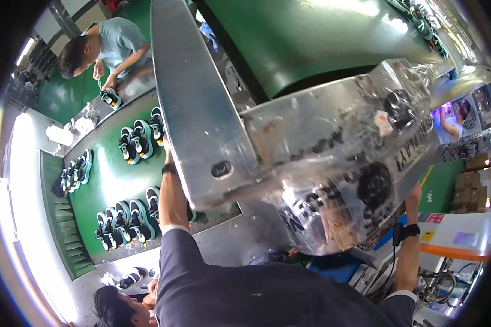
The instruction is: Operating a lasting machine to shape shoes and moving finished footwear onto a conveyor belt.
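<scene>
My left hand (pixel 167 147) reaches forward over the green conveyor belt, mostly hidden by a broad metal beam. The nearest thing to it is a dark sneaker (pixel 156 124) with a pale blue sole, partly covered by the beam; whether I touch it cannot be seen. My right hand (pixel 413 199) is beside a plastic-wrapped metal housing (pixel 333 158), which covers its fingers. Whatever it holds is out of sight. A dark band is round each wrist. Close to my left forearm stands another sneaker (pixel 153 201).
The metal beam (pixel 202 92) and housing fill the centre. More sneakers (pixel 141 220) stand in rows on the belt (pixel 101 169). A co-worker (pixel 120 46) at the far left handles a shoe (pixel 111 98); another person (pixel 117 308) is at the lower left. A white-and-orange machine (pixel 458 234) stands right.
</scene>
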Demonstrator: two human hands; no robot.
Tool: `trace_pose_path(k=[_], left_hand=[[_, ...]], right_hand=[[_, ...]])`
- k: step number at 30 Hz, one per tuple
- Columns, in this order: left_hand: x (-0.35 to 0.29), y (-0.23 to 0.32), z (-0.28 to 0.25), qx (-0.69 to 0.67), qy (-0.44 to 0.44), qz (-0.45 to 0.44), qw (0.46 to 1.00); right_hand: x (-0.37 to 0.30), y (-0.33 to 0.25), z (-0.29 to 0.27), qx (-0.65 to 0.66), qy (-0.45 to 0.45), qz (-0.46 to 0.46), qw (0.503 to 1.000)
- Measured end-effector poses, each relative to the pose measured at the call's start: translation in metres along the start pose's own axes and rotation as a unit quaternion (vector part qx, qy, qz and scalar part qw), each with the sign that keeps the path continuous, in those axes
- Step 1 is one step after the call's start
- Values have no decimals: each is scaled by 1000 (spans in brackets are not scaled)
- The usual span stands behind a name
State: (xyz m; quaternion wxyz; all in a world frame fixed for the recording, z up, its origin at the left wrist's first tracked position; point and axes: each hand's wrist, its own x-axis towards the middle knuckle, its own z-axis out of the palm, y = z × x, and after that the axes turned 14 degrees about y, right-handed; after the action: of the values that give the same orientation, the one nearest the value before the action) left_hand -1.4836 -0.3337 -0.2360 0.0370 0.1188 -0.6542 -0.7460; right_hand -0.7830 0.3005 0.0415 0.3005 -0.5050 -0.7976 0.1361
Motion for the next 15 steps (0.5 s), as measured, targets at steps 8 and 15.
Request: trace_pose_path(k=[8,15], left_hand=[[-13,80,41,102,-59,68,991],[-11,365,77,73,-85,290,950]], right_hand=[[-27,-102,-34,-91,36,50,994],[-32,-97,-55,-149,69,-1,986]])
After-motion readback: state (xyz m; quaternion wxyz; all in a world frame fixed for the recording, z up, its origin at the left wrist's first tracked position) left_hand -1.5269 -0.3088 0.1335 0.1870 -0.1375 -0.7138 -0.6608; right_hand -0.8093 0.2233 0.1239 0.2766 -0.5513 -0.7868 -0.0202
